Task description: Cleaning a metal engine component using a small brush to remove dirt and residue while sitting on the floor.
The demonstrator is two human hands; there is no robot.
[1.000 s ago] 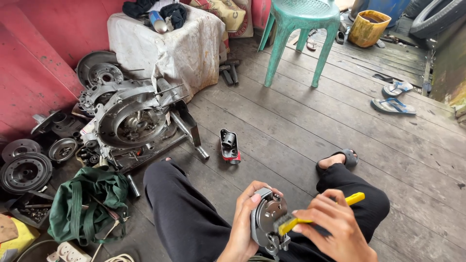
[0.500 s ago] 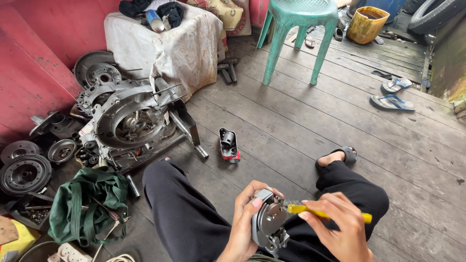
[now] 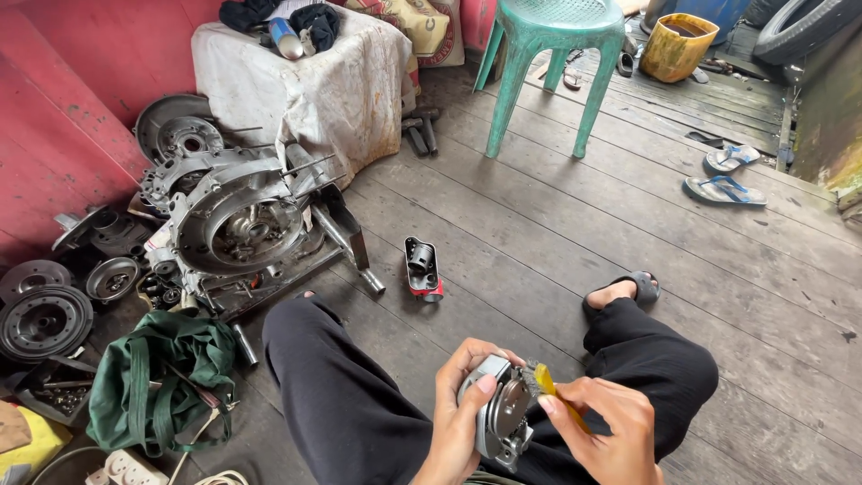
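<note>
I sit on a wooden plank floor with my legs in black trousers. My left hand (image 3: 458, 415) grips a round grey metal engine part (image 3: 496, 418) over my lap. My right hand (image 3: 608, 429) holds a yellow-handled brush (image 3: 549, 388) whose head rests against the top edge of that part. Both hands are low in the middle of the head view, almost touching each other.
A stripped engine casing (image 3: 238, 220) lies to my left among pulleys and discs (image 3: 43, 319). A small black and red part (image 3: 422, 266) lies on the planks ahead. A green bag (image 3: 157, 377), a cloth-covered box (image 3: 305, 85), a green plastic stool (image 3: 548, 54), a yellow bucket (image 3: 678, 45) and sandals (image 3: 725, 175) stand around.
My right hand has drawn the yellow brush in from the right; its handle, which stuck out sideways, now points up and its head is at the metal part's top edge.
</note>
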